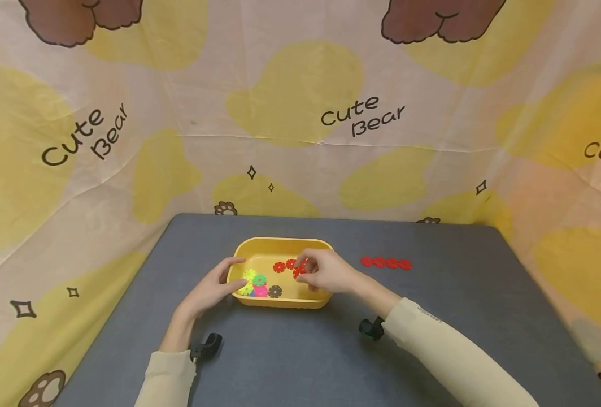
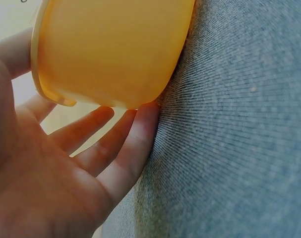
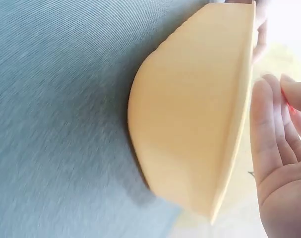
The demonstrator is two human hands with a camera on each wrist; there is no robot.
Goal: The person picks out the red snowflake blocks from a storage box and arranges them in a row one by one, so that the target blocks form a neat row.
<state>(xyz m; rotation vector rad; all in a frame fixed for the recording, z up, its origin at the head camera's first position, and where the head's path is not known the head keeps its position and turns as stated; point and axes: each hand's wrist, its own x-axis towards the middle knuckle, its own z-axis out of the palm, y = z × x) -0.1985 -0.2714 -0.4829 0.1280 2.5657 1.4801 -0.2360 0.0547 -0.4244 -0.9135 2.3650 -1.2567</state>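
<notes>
A yellow plastic basin (image 1: pixel 280 303) stands on the table, with small notched plastic discs inside it. My left hand (image 1: pixel 214 282) grips the basin's left end, thumb and index finger over the rim, other fingers against the outer wall (image 2: pixel 110 54). Over the basin's right side, my right hand (image 1: pixel 326 271) pinches a red disc (image 3: pixel 291 108) between thumb and fingertips; most of it is hidden by the fingers. Red discs (image 1: pixel 279 267) lie by these fingertips. Near the left hand are yellow discs (image 1: pixel 249 274), a green disc (image 1: pixel 259 280), a pink disc (image 1: pixel 261 291) and a dark grey disc (image 1: pixel 275 291).
To the right of the basin, several red discs (image 1: pixel 386 263) form a straight row on the grey table (image 1: pixel 290 356). A printed cloth (image 1: pixel 290 96) hangs behind and along the sides of the table. Black camera straps (image 1: pixel 209 346) sit at both wrists.
</notes>
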